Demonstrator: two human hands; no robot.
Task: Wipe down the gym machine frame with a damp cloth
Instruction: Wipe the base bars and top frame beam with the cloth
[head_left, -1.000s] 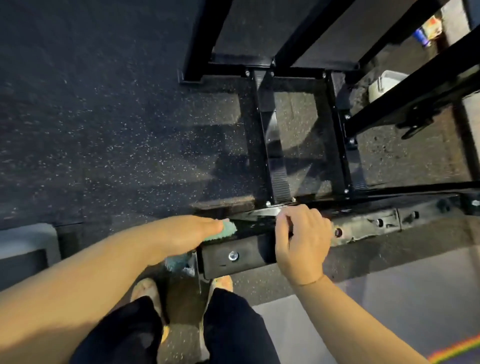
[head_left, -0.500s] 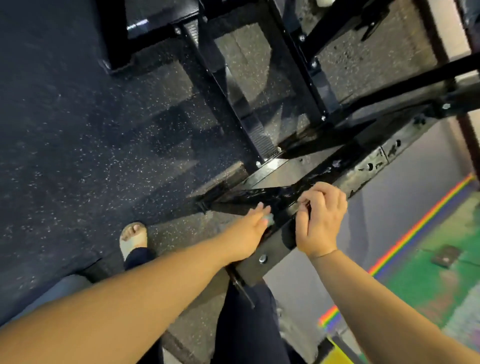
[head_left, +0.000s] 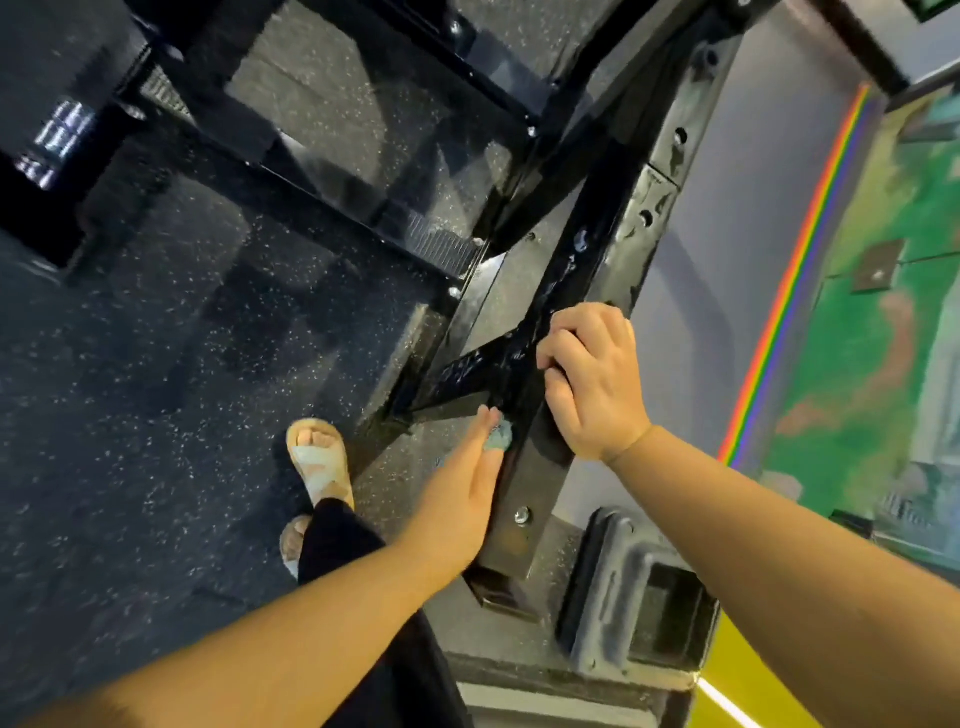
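No brand or label readable anywhere here, fwiw; the print on the green floor mat (head_left: 857, 364) at the right is too blurred to make out. The left hand (head_left: 462, 483) lies flat along the left face of the black frame beam (head_left: 589, 249), fingers straight and together, pressing a small teal cloth (head_left: 500, 436) against the metal. Only a crumpled bit of the cloth shows, right at the fingertips, near where a cross bar meets the beam. The right hand (head_left: 592, 384) is just beyond it, on top of the same beam, with its fingers curled over the edge and gripping it. The top of the beam past that hand looks shiny, with wet streaks. 1 silver bolt (head_left: 521, 516) sits in the beam's near end, close to the left wrist. A sandalled foot (head_left: 319, 460) stands on the speckled black floor (head_left: 156, 364) to the left of the beam. A rainbow stripe (head_left: 795, 270) runs along the edge of the green mat. Compared with half a second ago, the view has swung round, so the beam now runs steeply from near centre to far right. The left hand has flattened along the beam's side instead of reaching onto it, the right hand has kept its grip, and a grey moulded plastic piece (head_left: 618, 587) has come into view at the near right.
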